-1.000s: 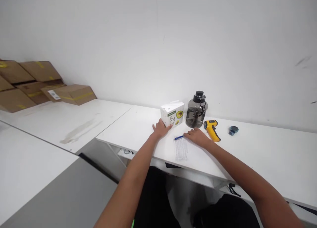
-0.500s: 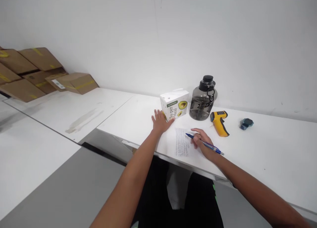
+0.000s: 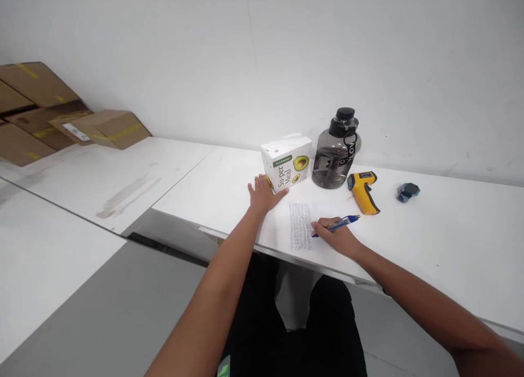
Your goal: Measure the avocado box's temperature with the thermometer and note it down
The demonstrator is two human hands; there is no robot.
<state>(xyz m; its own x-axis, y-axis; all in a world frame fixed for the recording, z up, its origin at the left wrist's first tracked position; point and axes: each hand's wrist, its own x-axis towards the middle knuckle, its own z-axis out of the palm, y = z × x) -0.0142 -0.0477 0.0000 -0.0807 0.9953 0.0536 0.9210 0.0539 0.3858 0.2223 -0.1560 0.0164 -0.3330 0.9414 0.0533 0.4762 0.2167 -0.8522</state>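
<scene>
My left hand [image 3: 264, 196] lies on the white table with its fingers spread, close against the lower front corner of a white carton [image 3: 286, 164] printed with avocados and "Su-per Meal". In my right hand [image 3: 336, 236] is a blue pen [image 3: 343, 222], gripped in a writing hold with its tip pointing down and left. The tip meets the right side of a sheet of paper [image 3: 300, 227] covered in dense handwriting. The sheet lies flat between my two hands, in front of the carton.
Behind my right hand stands a large grey water jug [image 3: 333, 153] with a black cap. A yellow and black infrared thermometer [image 3: 364, 193] and a dark teal wristwatch [image 3: 408, 192] lie to its right. Taped cardboard boxes [image 3: 114, 127] are piled at the far left against the wall.
My right hand has closed around the pen and brought its tip down to the paper's right side; before, the pen lay loosely across my fingers. The left hand stays beside the carton.
</scene>
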